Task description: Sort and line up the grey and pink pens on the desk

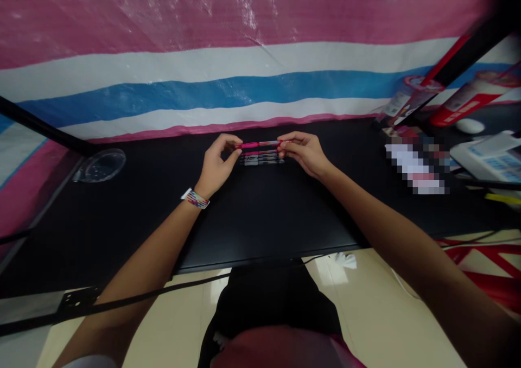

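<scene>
A red pen (260, 144) lies crosswise between my two hands, held by its ends. My left hand (220, 159) pinches its left end between thumb and fingers. At its right end, the fingers and thumb of my right hand (303, 151) are closed on it. Just nearer to me, several more pens (262, 162), reddish and dark or clear, lie side by side in a row, parallel to the held pen. Their right ends are close to my right fingertips. A colourful patterned band is round my left wrist.
The black table (260, 216) runs up to a striped plastic sheet (244, 91). A clear round lid (101, 165) lies at the left. Right side: a clear cup (411, 99), a red cup (468, 99), a white oval object (470, 126), a blurred-out packet (417, 167) and a whitish device (488, 156).
</scene>
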A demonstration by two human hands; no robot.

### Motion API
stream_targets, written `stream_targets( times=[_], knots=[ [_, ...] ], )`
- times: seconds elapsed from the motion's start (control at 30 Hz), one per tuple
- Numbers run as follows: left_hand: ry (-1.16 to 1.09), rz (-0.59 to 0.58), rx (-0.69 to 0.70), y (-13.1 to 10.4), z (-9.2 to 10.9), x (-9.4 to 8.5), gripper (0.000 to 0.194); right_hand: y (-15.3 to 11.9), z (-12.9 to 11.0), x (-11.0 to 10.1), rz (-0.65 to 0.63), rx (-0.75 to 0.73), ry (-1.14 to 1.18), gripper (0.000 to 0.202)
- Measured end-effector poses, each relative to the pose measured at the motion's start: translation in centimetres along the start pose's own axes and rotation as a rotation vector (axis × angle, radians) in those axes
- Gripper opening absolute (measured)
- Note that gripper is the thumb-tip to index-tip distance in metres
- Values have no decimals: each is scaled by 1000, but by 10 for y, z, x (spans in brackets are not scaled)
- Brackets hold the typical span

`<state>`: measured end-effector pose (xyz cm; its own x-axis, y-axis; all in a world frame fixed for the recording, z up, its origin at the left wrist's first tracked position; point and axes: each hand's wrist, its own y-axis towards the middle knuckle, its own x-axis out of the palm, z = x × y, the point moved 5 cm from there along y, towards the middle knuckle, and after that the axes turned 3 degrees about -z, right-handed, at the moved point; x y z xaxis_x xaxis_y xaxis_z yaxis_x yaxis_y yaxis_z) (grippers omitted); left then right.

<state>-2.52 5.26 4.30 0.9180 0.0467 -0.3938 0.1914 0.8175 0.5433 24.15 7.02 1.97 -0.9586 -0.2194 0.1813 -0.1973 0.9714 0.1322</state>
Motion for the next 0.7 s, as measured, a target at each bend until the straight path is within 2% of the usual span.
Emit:
stream_targets(
  times=[0.17, 0.3, 0.33, 0.43, 0.5, 0.6, 0.63, 0.7],
  knots=[
    [-116, -39, -106, -1, -8, 5, 28, 1, 1, 3, -22, 1, 46, 26],
    [-76, -12, -34, 1, -6, 2, 53, 1, 3, 3, -18, 2, 55, 27],
    [-66, -4, -38, 1, -6, 1, 51, 2, 3, 3, -13, 1, 50, 27],
    [-56, -20, -116, 1, -8, 1, 29, 2, 3, 3, -10, 2, 18, 27],
    [-55, -33, -114, 1, -8, 2, 28, 2, 4, 3, -11, 7, 1, 27],
    [-33, -3, -42, 1, -6, 1, 49, 2, 4, 4, -16, -2, 2, 28],
    [-23, 7, -35, 1, -6, 1, 49, 2, 4, 5, -20, -7, 7, 29],
    [-3, 1, -66, 1, -8, 1, 30, 2, 4, 5, -27, -12, 10, 29]
  ],
)
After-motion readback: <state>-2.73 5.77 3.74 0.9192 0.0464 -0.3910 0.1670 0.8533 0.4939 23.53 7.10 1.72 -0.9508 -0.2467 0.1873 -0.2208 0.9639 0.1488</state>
